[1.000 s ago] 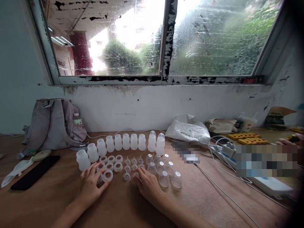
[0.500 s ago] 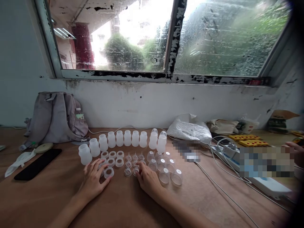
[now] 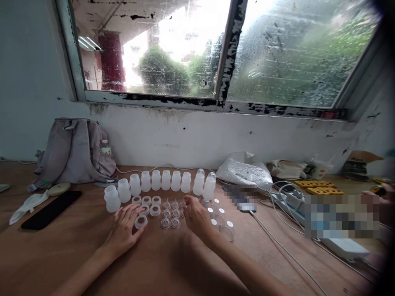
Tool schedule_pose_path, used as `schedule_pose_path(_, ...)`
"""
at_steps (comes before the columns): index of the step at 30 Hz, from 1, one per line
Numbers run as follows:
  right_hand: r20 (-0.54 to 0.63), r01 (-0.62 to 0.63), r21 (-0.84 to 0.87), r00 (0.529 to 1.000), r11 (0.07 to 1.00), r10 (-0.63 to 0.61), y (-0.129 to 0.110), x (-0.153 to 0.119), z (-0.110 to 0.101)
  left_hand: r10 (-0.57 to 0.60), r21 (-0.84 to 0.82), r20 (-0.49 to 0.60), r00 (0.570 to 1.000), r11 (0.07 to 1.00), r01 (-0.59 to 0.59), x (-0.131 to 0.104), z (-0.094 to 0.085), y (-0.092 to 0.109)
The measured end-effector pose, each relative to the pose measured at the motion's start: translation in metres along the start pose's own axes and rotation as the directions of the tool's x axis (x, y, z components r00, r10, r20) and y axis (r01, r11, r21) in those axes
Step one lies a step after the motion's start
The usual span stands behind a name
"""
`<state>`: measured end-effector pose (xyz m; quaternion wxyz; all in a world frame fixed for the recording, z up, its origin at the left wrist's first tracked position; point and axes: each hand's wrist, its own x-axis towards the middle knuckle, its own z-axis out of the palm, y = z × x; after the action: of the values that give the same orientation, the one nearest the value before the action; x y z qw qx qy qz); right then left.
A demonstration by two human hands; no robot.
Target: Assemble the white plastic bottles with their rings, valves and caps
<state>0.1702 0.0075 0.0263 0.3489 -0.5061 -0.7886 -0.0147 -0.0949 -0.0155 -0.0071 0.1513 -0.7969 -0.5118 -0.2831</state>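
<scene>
My left hand (image 3: 125,228) lies with fingers spread over the rows of clear screw rings (image 3: 155,210), its thumb beside the front ring (image 3: 141,222). My right hand (image 3: 200,220) hovers between the clear bottle nipples (image 3: 166,223) and the clear domed caps (image 3: 227,233), fingers loosely bent. Its fingertips are by the back right nipple, and I see nothing held in them. The hand hides some of the nipples and caps. Behind both hands, several frosted baby bottles (image 3: 156,180) stand upright in a curved row; the two at the right end wear clear caps (image 3: 210,178).
A grey backpack (image 3: 74,152) and a black slab (image 3: 52,209) are at the left. At the right are a silver bag (image 3: 245,170), a phone on a cable (image 3: 247,205), a white power strip (image 3: 347,248) and yellow blocks (image 3: 324,191). Another person's hand (image 3: 372,199) shows at the right edge.
My right hand has moved up and to the right, off the front nipples toward the caps. My left hand stays over the rings. The view has shifted slightly.
</scene>
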Motion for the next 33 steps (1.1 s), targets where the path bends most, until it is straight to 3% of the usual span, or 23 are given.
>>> schedule_pose_path(5,-0.129,-0.187,-0.189,0.978,0.964,0.165,0.025,0.063,-0.031,0.063,-0.027,-0.067,0.996,0.998,-0.065,0.017,-0.006,0.017)
schedule_pose_path(9,-0.035,-0.314,-0.300,0.947,0.901,0.319,0.047,0.098,-0.033,0.088,-0.070,-0.109,0.990,0.993,-0.096,0.026,-0.011,0.035)
schedule_pose_path(12,0.010,-0.337,-0.335,0.933,0.880,0.360,0.054,0.103,-0.030,0.077,-0.148,-0.133,0.988,0.984,-0.097,0.028,-0.013,0.046)
schedule_pose_path(16,-0.009,-0.308,-0.339,0.946,0.889,0.325,0.050,0.094,-0.029,0.026,-0.296,-0.102,0.994,0.954,-0.055,0.026,-0.016,0.058)
schedule_pose_path(20,-0.039,-0.242,-0.310,0.970,0.919,0.242,0.038,0.080,-0.044,0.068,-0.365,-0.102,0.992,0.925,-0.101,0.025,-0.019,0.070)
schedule_pose_path(23,-0.160,-0.183,-0.204,0.975,0.962,0.152,0.020,0.066,-0.070,0.084,-0.365,-0.120,0.989,0.923,-0.123,0.028,-0.028,0.080)
schedule_pose_path(26,-0.229,-0.095,0.023,0.969,0.995,0.097,-0.005,0.047,-0.093,0.087,-0.301,-0.201,0.976,0.942,-0.146,0.037,-0.041,0.091)
schedule_pose_path(28,-0.150,-0.032,0.242,0.986,0.970,0.070,-0.022,0.030,-0.101,0.095,-0.231,-0.256,0.962,0.960,-0.156,0.045,-0.048,0.097)
schedule_pose_path(30,0.026,-0.087,0.457,0.996,0.885,0.084,-0.034,0.013,-0.101,0.091,-0.186,-0.259,0.962,0.972,-0.142,0.052,-0.052,0.102)
schedule_pose_path(33,0.226,-0.197,0.650,0.972,0.734,0.061,-0.041,-0.010,-0.092,0.100,-0.230,-0.097,0.990,0.966,-0.120,0.054,-0.051,0.103)
